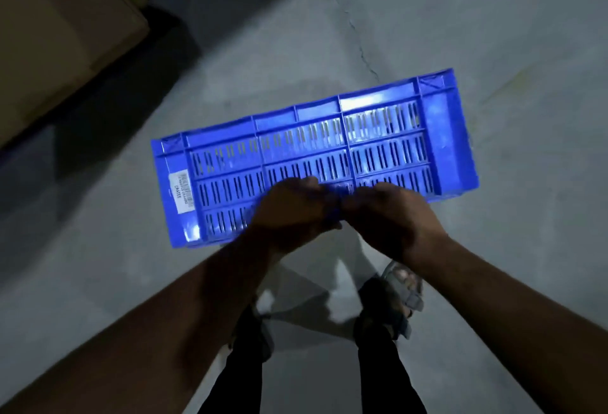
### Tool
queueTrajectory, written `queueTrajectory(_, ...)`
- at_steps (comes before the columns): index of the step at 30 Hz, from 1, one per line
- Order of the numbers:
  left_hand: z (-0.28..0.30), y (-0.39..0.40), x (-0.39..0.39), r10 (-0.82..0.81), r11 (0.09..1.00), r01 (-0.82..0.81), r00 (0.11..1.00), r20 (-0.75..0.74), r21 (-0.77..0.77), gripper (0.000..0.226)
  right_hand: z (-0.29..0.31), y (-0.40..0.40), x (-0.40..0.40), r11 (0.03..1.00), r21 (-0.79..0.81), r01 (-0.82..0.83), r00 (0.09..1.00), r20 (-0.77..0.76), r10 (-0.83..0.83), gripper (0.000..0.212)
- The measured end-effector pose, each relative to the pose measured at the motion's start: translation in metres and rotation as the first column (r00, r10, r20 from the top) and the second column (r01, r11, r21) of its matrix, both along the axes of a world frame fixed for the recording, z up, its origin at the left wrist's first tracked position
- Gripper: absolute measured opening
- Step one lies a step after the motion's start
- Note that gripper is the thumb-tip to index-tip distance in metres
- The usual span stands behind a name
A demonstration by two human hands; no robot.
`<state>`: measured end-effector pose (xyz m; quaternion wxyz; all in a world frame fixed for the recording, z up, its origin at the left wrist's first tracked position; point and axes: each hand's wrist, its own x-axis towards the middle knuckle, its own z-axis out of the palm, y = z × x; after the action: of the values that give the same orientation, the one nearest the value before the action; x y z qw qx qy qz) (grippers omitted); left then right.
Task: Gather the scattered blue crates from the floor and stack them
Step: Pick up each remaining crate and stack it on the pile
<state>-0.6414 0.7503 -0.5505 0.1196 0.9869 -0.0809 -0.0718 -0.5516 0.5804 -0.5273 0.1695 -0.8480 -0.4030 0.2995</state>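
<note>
Both hands, the left hand [289,213] and the right hand [391,219], are curling their grip round the near edge of one blue crate [312,150], carrying it above the floor [493,35]. No stack is showing yet, so stacking and further gathering are probably remaining; other crates are not showing.

Held above the floor [493,35] at centre: a crate [312,150], turned on its side, left hand [292,213] and right hand [388,219] side by side on its near edge. Below, two sandalled feet [391,301]. Far left, a cardboard box [59,35].
</note>
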Motion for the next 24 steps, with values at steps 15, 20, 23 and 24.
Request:
queueTrajectory(15,0.025,0.093,0.065,0.276,0.945,-0.327,0.778,-0.564,0.011,0.061,0.004,0.097,0.064,0.879,-0.407,-0.248,0.817,0.4,0.416,0.103)
queueTrajectory(20,0.037,0.068,0.026,0.333,0.943,-0.314,0.876,-0.349,0.113,0.047,0.022,0.075,0.054,0.853,-0.408,-0.326,0.825,0.319,0.467,0.081)
queueTrajectory(23,0.032,0.039,-0.004,0.242,0.969,-0.241,0.97,-0.011,0.061,0.038,0.021,0.057,0.034,0.878,-0.376,-0.295,0.83,0.354,0.431,0.068)
queueTrajectory(24,0.027,0.031,-0.015,0.22,0.976,-0.22,0.975,0.042,0.0,0.026,0.016,0.052,0.025,0.878,-0.379,-0.293,0.83,0.355,0.43,0.06)
